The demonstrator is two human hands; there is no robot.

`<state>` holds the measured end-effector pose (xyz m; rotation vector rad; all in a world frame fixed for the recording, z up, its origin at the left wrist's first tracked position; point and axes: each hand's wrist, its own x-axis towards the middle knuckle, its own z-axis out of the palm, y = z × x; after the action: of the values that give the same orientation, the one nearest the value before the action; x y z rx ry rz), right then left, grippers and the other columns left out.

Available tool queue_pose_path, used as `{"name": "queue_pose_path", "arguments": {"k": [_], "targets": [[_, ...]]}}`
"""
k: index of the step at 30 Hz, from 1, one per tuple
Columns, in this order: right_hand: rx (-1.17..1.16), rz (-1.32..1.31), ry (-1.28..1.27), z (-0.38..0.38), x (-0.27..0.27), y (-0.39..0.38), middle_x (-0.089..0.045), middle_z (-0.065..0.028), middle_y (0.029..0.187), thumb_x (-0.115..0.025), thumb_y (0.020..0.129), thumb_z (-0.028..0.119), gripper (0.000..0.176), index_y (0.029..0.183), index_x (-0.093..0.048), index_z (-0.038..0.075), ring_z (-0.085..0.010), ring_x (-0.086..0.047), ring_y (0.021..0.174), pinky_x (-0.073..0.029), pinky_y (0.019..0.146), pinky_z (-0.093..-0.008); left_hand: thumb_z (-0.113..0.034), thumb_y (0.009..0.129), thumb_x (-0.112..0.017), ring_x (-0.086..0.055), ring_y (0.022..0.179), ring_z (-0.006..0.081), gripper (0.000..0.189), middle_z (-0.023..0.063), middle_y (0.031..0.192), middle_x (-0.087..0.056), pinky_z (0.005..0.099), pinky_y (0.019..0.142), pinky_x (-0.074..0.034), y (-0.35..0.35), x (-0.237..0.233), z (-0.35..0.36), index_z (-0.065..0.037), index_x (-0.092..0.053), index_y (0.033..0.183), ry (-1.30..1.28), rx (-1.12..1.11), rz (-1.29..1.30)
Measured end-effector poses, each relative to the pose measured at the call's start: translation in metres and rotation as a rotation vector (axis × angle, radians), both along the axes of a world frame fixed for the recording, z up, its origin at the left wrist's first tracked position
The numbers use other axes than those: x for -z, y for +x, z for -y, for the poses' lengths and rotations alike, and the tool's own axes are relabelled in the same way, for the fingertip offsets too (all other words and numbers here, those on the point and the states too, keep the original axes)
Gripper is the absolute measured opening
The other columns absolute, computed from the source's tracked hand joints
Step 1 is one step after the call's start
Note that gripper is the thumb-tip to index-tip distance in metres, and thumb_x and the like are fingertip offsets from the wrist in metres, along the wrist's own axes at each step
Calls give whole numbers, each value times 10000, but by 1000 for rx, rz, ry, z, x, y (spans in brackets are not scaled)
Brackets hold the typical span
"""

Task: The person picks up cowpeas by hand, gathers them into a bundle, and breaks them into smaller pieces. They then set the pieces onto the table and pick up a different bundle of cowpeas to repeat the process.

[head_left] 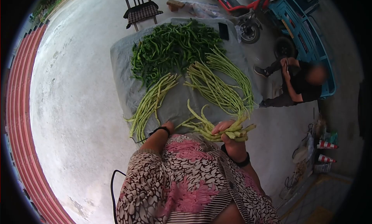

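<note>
My right hand (231, 140) is closed around a bunch of pale green long beans (205, 127) near the table's front edge. Left of it, my left hand (169, 126) is low at the same edge, beside a thin bean stem; its fingers are too hidden to read. A pile of long beans (153, 100) lies on the left of the grey-covered table (124, 65). Another large bundle (213, 84) spreads out on the right, with thinner beans (232, 71) beyond it. Green peppers (176, 46) are heaped at the back.
A black phone (223, 31) lies at the table's back right corner. Behind the table stand a chair (141, 15) and a red scooter (236, 6). Another person (304, 82) sits at the right by a blue cart (302, 34). Striped cones (326, 145) stand farther right.
</note>
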<state>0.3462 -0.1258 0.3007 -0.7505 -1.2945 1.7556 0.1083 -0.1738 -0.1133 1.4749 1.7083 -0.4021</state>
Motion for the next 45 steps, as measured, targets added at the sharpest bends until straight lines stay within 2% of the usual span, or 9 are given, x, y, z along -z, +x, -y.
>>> {"name": "queue_pose_path", "arguments": {"k": [8, 12, 15, 20, 26, 32, 35, 40, 45], "targets": [[34, -102, -2, -1, 5, 1, -627, -81, 947, -630, 899, 184, 185, 997, -560, 42, -201, -588, 976, -456, 904, -363, -317, 853, -570, -576, 1092, 386, 437, 247, 1159, -600, 447, 955, -433, 13, -13, 11, 11, -608, 1138, 80, -154, 184], [-47, -15, -106, 4, 0, 0, -630, -92, 840, -663, 875, 254, 252, 985, -550, 59, -218, -604, 893, -453, 908, -413, -296, 853, -576, -604, 1030, 385, 396, 236, 1045, -642, 464, 888, -465, 8, -16, -4, 14, -588, 1098, -132, 269, 305], [-51, -3, -165, 5, 0, 4, -625, -88, 868, -643, 887, 221, 224, 994, -549, 48, -194, -603, 883, -463, 893, -396, -248, 880, -551, -625, 976, 365, 336, 219, 976, -652, 459, 821, -488, 5, -7, -6, 5, -554, 1101, -5, 295, 237], [203, -107, -324, 3, 3, 3, -604, -59, 891, -632, 888, 160, 213, 1044, -548, 44, -160, -583, 880, -470, 877, -364, -208, 941, -490, -633, 809, 351, 248, 236, 906, -629, 445, 676, -475, 5, -78, -10, -7, -541, 1076, 189, -652, 640], [400, -192, -730, -1, 23, 14, -610, -60, 996, -618, 896, 131, 248, 1117, -523, 72, -186, -582, 912, -465, 896, -376, -201, 956, -493, -595, 739, 408, 233, 211, 824, -597, 449, 620, -454, 20, -242, -24, -42, -507, 1125, 623, -368, 707], [375, -236, -780, -7, 15, 3, -584, -69, 1167, -614, 906, 151, 314, 1181, -499, 52, -206, -550, 1077, -477, 894, -398, -113, 865, -598, -602, 701, 314, 316, 120, 792, -583, 393, 633, -482, 45, -295, -20, -62, -544, 1172, 775, 173, 790], [342, -223, -751, -4, 13, -2, -586, -60, 1149, -591, 925, 197, 290, 1168, -507, 61, -213, -547, 1091, -459, 935, -398, -112, 810, -643, -619, 758, 343, 382, 119, 849, -606, 418, 657, -499, 51, -322, -21, -74, -525, 1171, 617, 138, 917], [321, -235, -638, -3, 31, 11, -594, -42, 998, -565, 943, 215, 222, 1095, -507, 64, -204, -572, 958, -445, 952, -410, -103, 831, -625, -620, 792, 353, 330, 134, 866, -620, 428, 663, -493, 45, -316, -21, -83, -515, 1140, 723, 123, 863], [363, -304, -492, -4, 15, 7, -562, -30, 905, -568, 940, 189, 219, 1109, -502, 68, -178, -563, 866, -436, 945, -422, -101, 848, -615, -614, 844, 372, 267, 166, 909, -632, 421, 692, -485, 9, -232, -8, -83, -519, 1096, 545, 1, 730]]}}
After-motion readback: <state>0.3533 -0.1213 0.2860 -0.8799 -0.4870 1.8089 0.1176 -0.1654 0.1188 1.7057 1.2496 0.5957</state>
